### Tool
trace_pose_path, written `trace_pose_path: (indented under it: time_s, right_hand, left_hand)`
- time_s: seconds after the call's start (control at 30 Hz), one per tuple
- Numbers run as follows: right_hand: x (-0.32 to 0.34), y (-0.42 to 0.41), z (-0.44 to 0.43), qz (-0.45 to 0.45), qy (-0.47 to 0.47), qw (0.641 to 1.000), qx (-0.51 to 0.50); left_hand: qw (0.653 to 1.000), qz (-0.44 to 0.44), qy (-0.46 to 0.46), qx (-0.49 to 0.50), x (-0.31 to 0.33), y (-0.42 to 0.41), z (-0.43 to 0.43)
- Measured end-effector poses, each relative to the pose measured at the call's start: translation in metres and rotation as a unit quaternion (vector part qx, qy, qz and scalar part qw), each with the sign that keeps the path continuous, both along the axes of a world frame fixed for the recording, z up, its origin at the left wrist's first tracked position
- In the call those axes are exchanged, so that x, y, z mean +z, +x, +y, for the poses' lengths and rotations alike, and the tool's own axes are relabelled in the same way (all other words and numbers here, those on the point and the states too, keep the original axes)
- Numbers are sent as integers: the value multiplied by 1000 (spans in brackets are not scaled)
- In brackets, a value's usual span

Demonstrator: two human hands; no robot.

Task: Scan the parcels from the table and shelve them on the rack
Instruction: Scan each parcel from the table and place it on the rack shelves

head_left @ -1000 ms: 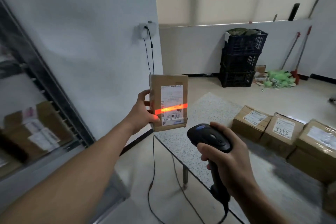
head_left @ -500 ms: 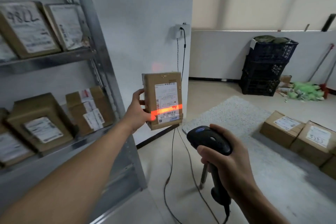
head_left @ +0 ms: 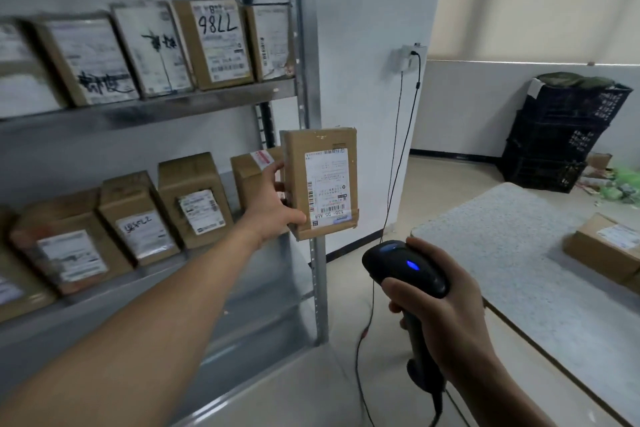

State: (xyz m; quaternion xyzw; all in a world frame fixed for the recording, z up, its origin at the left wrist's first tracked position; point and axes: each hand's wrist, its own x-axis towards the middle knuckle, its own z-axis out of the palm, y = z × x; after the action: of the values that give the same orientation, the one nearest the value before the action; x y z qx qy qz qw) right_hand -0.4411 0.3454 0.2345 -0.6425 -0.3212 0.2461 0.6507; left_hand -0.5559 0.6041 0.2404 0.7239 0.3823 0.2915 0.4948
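My left hand [head_left: 273, 204] grips a small brown cardboard parcel [head_left: 320, 180] by its left edge, holding it upright with its white label facing me, just in front of the metal rack's [head_left: 313, 253] right post. My right hand [head_left: 440, 308] holds a black barcode scanner [head_left: 403, 267] by its handle, below and right of the parcel; a blue light glows on its top. The rack's two visible shelves carry several labelled cardboard parcels [head_left: 194, 198]. One more parcel [head_left: 606, 246] lies on the speckled grey table [head_left: 512, 253] at the right.
A black cable [head_left: 398, 149] hangs from a wall socket [head_left: 405, 57] down past the rack's post to the floor. Stacked black crates [head_left: 561, 132] stand against the far wall, with green litter [head_left: 620, 184] beside them. Open floor lies between rack and table.
The view has swung left toward the rack. The red scan line on the parcel's label is gone and a blue light now shows on the scanner. The parcel is closer to the rack.
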Motion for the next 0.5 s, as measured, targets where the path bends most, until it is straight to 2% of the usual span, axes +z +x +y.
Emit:
trace_pose_path:
  time_s: [0.27,0.5]
  right_hand:
    - [-1,-48,18,-38,9,998,56]
    - [14,-83,45,-67,28,985,157]
  left_hand:
    - [998,-11,-11,54,1,-80,7]
    - [991,-19,-10,133,6,-159,2]
